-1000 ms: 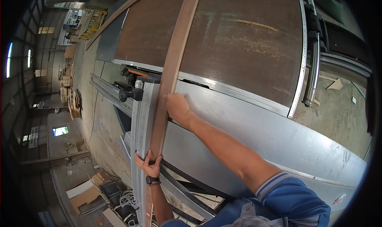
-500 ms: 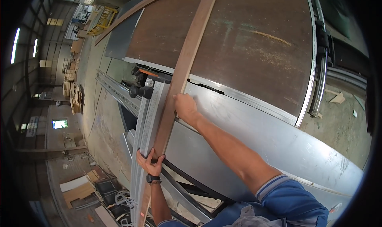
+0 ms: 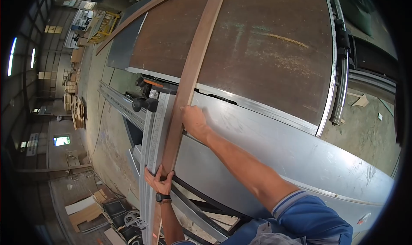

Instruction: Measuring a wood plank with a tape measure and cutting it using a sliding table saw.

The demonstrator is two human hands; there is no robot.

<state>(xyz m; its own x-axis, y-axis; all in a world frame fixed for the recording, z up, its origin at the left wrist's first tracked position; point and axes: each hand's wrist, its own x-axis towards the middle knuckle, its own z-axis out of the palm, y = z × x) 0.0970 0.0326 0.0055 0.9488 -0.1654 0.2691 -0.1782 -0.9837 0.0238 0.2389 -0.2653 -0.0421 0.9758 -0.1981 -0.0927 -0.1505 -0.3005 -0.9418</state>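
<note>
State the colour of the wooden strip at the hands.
The strip is reddish-brown, clearest in head view.

Smooth, matt wood in the long strip (image 3: 187, 82) at the right fingers (image 3: 184, 111); to their right, a glossy, faintly scratched metal worktop (image 3: 274, 142) — beyond them, a matt, scuffed brown panel (image 3: 262, 43); left of them, a dull metal fence (image 3: 155, 133).

Grey, stained concrete floor (image 3: 109, 137) left of centre, more of it at right with a wood scrap (image 3: 360, 100). Dim wall (image 3: 53, 127) at far left, small bright window (image 3: 62, 140) in it. Two light strips (image 3: 12, 56) glare upper left from where I'm standing. Yellow frame (image 3: 106, 28) upper left; wood stacks (image 3: 79, 112) below. Loose boards (image 3: 86, 214) lower left.
</note>
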